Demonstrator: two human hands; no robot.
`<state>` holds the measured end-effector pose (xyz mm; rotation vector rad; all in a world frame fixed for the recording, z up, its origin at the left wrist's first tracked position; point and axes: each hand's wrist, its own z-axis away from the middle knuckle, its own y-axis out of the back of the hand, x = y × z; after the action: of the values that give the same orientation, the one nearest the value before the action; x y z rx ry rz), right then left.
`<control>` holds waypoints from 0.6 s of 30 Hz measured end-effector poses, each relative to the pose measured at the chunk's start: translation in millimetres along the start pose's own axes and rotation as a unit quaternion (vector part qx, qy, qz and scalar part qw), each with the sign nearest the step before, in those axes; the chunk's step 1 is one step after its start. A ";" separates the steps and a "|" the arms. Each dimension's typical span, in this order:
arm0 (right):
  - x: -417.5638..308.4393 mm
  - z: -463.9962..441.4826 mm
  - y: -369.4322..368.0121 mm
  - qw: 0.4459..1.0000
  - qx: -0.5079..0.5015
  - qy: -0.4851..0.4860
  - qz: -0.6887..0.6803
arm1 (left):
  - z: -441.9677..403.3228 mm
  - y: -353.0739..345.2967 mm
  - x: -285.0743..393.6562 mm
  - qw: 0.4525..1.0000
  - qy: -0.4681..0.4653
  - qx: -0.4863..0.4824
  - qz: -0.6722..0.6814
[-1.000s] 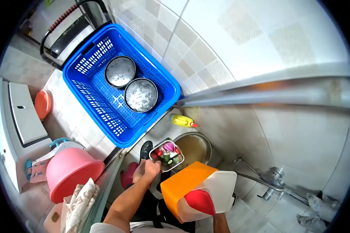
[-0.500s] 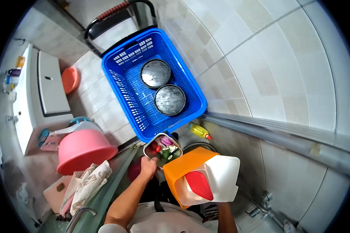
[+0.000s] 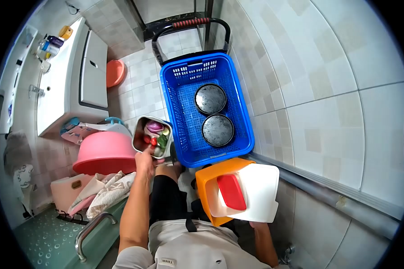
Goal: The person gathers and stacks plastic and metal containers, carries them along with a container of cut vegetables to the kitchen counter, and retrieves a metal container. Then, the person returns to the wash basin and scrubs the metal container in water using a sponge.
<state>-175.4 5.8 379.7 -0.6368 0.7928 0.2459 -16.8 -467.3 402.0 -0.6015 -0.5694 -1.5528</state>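
My left hand (image 3: 145, 162) grips the near edge of a metal-looking rectangular container (image 3: 139, 127). Inside lie a purple onion (image 3: 154, 127), small red tomatoes (image 3: 150, 141) and green vegetables (image 3: 162, 142). Low on the right, my right hand (image 3: 257, 225) is closed at the lower edge of a white plastic bin (image 3: 262, 193), its fingers mostly hidden underneath. An orange bin (image 3: 207, 193) is held together with the white one, and a red flat piece (image 3: 231, 192) shows inside. Ahead stands a blue basket (image 3: 245, 112) containing two round dark tins (image 3: 210, 99), tops facing up.
The basket has a black handle with a red grip (image 3: 191, 23). To my left are a pink basin (image 3: 104, 152), folded cloths (image 3: 112, 193), a metal door handle (image 3: 87, 237) and a white sink cabinet (image 3: 67, 98). A grey rail (image 3: 318, 190) runs along the tiled right wall.
My view has shifted and turned. My left hand has carried the vegetable container from the basket's near end to its left side. The yellow bottle is out of sight; both bins stay held.
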 end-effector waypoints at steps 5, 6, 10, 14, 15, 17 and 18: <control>-44.5 -43.7 -38.4 0.999 -0.022 -0.007 0.034 | -49.5 31.3 25.0 0.997 0.002 0.042 0.069; -45.0 -57.1 -41.7 0.998 -0.026 0.021 0.046 | -50.4 33.0 34.7 0.996 0.001 0.049 0.071; -58.3 -108.4 -57.8 0.999 -0.042 -0.013 0.002 | -82.0 46.2 61.5 0.993 -0.004 0.074 0.094; -76.4 -158.6 -95.7 0.999 -0.047 -0.023 0.005 | -117.5 51.7 93.2 0.991 -0.006 0.101 0.089; -84.9 -171.9 -112.2 0.999 -0.045 -0.026 0.008 | -125.8 53.0 101.3 0.990 -0.003 0.111 0.093; -100.7 -199.1 -144.4 0.994 -0.061 -0.057 0.070 | -146.1 55.6 120.2 0.990 -0.013 0.108 0.093; -110.3 -209.4 -170.9 0.995 -0.034 -0.044 0.086 | -150.5 56.2 132.9 0.990 -0.007 0.111 0.087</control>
<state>-299.3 -254.7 424.1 -0.6177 0.7570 0.4565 26.6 -670.2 381.1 -0.4795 -0.6715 -1.3013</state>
